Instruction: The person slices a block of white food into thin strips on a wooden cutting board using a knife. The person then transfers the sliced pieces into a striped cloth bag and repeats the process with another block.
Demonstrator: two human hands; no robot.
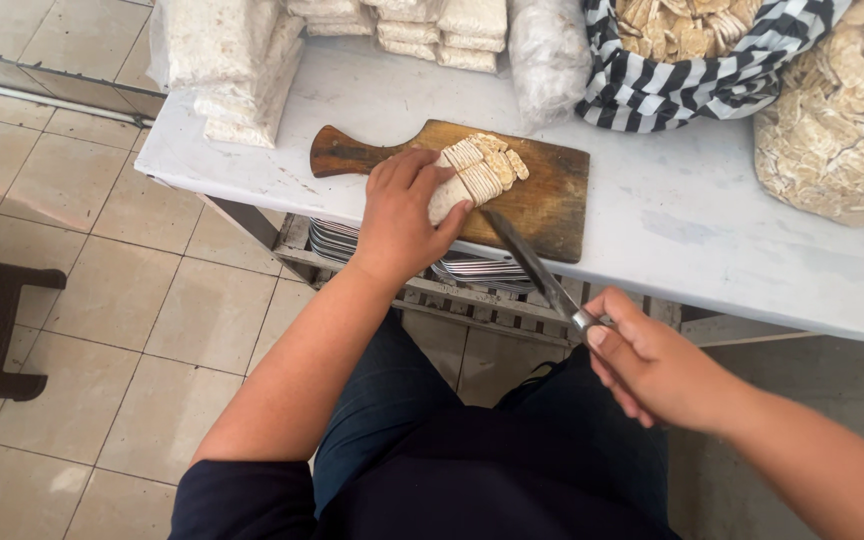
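Dark navy short-sleeved top, dark blue trousers w/ faint pinstripes, bare forearms.

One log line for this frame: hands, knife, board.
left hand: pressing pale block on cutting board | right hand: gripping knife, blade over board edge | slices fanned

Striped cloth basket (652, 95), bagged crackers (832, 130)

One camera sits on my head, looking steeply down and forward over my lap, close to the white surface (672, 230), with the tiled floor (102, 330) at the left.
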